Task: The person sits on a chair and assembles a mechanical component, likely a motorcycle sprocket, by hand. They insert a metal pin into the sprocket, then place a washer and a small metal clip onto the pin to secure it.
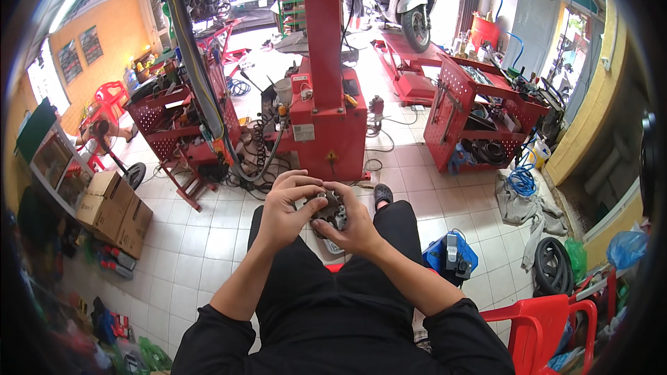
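Above my lap, both hands are curled around a round grey metal part [332, 212] with dark gaps in it; its exact kind cannot be made out. My left hand [286, 210] lies along its left side, thumb and fingers bent in over its top edge. From the right, my right hand [352, 225] grips it, with the thumb at the near side and the fingers at the far side. The fingertips of the two hands almost meet at the top. My hands hide much of the part. Below it, between my knees, a pale rounded object shows in part.
A red lift post [323, 42] rises from its red base straight ahead. Red tool carts stand left and right [479, 114]. A scooter [406, 0] sits on a red lift behind. Cardboard boxes [114, 212] are left; a blue bag [445, 257] and red chair [545, 326] are right.
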`<state>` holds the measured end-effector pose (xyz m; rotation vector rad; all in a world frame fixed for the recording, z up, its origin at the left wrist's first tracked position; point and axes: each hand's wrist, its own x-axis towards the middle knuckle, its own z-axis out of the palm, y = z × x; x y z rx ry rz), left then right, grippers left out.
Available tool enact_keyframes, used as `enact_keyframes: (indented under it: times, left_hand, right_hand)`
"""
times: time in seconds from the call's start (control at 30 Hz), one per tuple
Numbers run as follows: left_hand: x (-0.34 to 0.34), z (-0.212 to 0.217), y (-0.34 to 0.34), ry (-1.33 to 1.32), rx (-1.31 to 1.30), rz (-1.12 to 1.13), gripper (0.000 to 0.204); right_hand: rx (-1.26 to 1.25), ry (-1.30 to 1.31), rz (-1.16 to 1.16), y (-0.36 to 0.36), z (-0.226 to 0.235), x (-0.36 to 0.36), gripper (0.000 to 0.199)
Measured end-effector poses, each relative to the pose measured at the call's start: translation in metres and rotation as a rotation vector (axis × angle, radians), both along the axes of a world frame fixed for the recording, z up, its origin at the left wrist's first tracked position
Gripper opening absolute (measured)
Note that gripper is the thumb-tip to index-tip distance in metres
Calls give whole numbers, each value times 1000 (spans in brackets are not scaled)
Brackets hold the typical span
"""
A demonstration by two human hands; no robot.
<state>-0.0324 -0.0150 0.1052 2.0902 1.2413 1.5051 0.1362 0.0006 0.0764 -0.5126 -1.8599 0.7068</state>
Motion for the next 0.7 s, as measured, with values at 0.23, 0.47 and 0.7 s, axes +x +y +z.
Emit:
enact_keyframes:
  times: [0.23,0.47,0.7]
  left_hand:
    - [-2,6,-2,54,33,-12,19]
    - [-3,7,-2,56,45,29,17]
    - [-4,5,1,60,32,37,17]
  right_hand:
    - [-57,-17,-31,-1,-4,1,69]
    - [-98,116,-93,44,-20,24,52]
    - [-176,215,-20,33,-13,15,45]
